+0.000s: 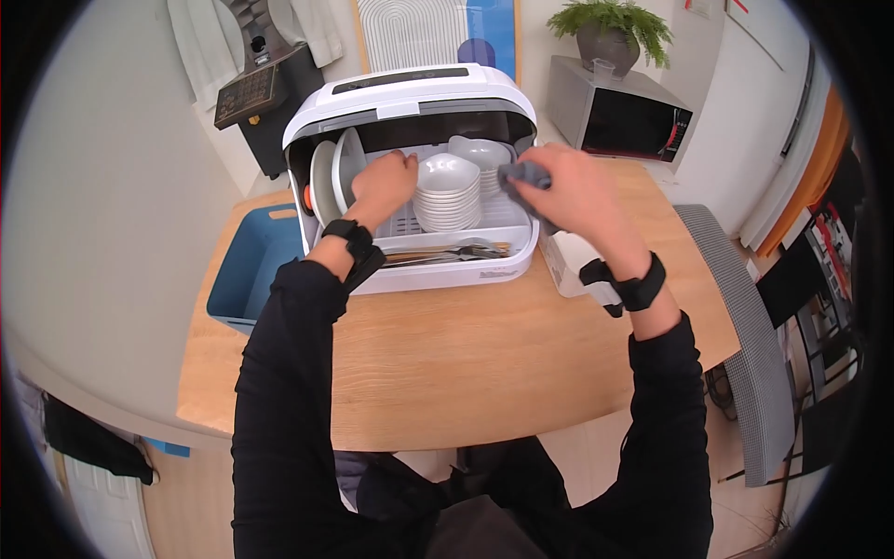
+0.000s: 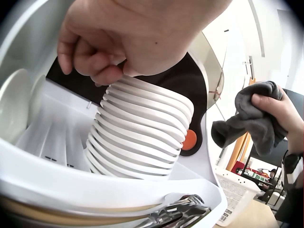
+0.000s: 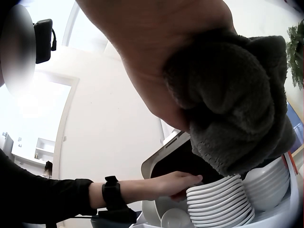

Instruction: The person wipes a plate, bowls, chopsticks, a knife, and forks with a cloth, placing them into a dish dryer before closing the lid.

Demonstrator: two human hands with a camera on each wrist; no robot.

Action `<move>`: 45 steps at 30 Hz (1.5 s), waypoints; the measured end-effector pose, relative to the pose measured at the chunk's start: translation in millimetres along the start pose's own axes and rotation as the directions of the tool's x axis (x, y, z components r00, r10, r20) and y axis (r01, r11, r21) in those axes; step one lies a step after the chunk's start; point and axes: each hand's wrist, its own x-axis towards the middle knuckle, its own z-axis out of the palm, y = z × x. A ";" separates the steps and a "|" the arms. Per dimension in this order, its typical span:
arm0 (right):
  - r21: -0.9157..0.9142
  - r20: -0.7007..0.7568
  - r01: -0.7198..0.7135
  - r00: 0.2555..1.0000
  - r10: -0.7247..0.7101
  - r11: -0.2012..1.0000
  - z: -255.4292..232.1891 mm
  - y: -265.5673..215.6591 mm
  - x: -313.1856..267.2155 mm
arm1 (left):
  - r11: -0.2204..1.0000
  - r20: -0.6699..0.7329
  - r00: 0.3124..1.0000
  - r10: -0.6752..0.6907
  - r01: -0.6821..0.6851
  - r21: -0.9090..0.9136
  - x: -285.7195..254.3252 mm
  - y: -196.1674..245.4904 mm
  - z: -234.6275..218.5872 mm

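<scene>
Curled fingers mark my left hand (image 1: 385,189), beside the upper left rim of a stack of white bowls (image 1: 448,194). The left wrist view shows this hand (image 2: 137,38) over the top of the stack (image 2: 137,128); whether it touches the rim I cannot tell. My right hand (image 1: 579,189) grips a bunched dark grey cloth (image 1: 527,175) at the right side of the white dish rack (image 1: 533,244). The cloth (image 3: 232,99) hangs above the bowls (image 3: 221,202) in the right wrist view and hides the fingertips.
Plates (image 1: 323,182) stand upright at the rack's left, more bowls (image 1: 481,152) at its back right. Cutlery (image 1: 456,253) lies in the front tray. A blue bin (image 1: 244,270) is on the left, a white box (image 1: 565,261) on the right, a microwave (image 1: 615,116) behind.
</scene>
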 end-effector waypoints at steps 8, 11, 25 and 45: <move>0.077 0.047 -0.304 0.953 0.301 0.950 -6.0 94.0 -4.6 | 0.994 -0.053 0.994 0.099 -0.101 -0.031 -84.7 -4.3 -28.0; -0.020 0.212 -0.344 0.916 0.340 0.939 22.0 117.7 -6.6 | 0.984 0.016 0.987 0.158 -0.156 -0.091 -107.4 -5.3 -28.9; -0.074 0.852 -0.439 0.439 0.285 0.895 71.8 152.0 -8.9 | 0.910 -0.123 0.955 0.271 -0.296 -0.292 -149.3 6.0 -33.1; 0.159 -0.190 0.297 0.945 -0.267 0.941 60.4 -51.1 107.1 | 0.882 -0.535 0.708 0.461 -0.432 0.189 -23.4 6.5 -77.4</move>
